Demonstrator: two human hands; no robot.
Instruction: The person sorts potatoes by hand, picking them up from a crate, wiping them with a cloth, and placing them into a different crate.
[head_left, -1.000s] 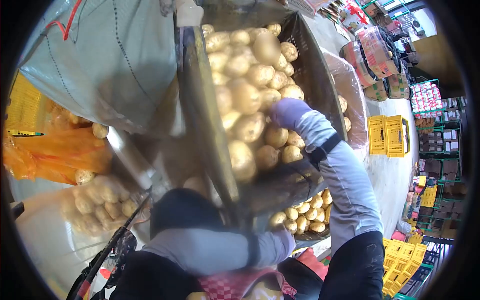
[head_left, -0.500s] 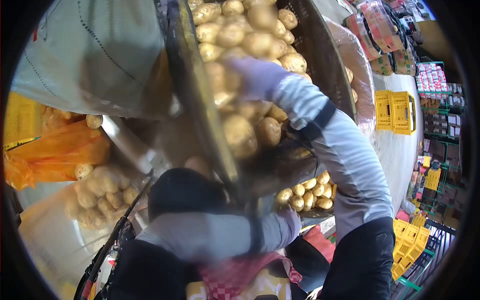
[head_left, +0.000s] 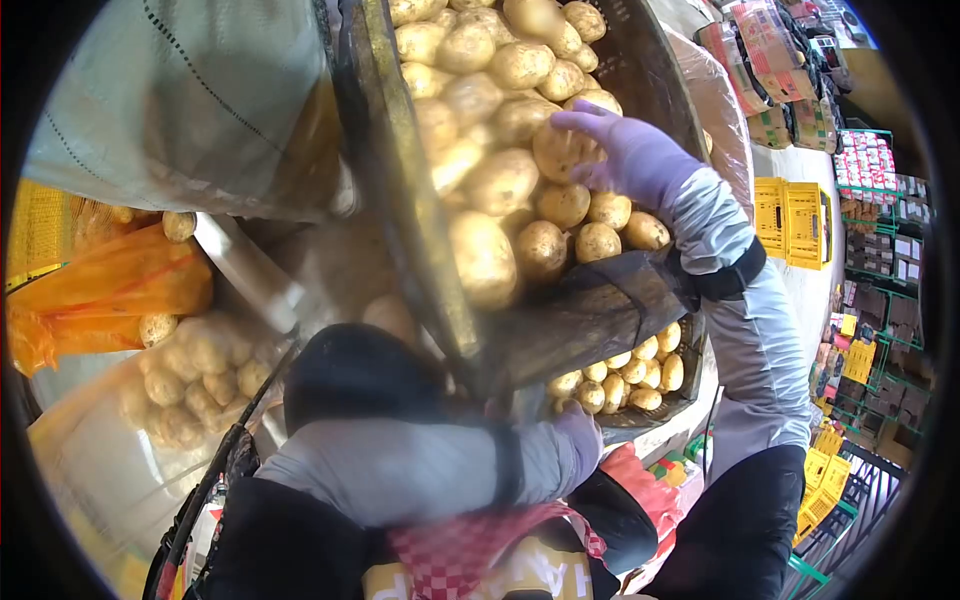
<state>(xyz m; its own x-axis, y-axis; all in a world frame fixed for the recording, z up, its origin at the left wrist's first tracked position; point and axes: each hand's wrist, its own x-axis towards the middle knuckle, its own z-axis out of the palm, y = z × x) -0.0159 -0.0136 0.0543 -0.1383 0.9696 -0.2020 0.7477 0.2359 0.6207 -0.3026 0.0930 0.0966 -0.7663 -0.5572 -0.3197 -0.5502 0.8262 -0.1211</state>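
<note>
My right hand [head_left: 640, 155], in a pale purple glove, reaches into a dark crate [head_left: 655, 60] full of potatoes. Its fingers and thumb curve round the right side of one potato [head_left: 557, 150], which still lies among the others. Low in the view, my left hand [head_left: 580, 435], gloved the same way, is beside a second batch of potatoes [head_left: 632, 378] in a lower dark crate. The fingers of that hand are mostly hidden, so what they hold cannot be seen.
A pale woven sack [head_left: 190, 110] stands at upper left. Below it are an orange mesh bag [head_left: 120, 300] and a clear plastic bag of potatoes [head_left: 205, 385]. Yellow crates [head_left: 790, 222] stand on the floor at right, with stacked cartons [head_left: 765, 60] beyond.
My right hand has moved right across the potatoes, from the crate's middle to its right part, and is less blurred. My left hand has barely moved.
</note>
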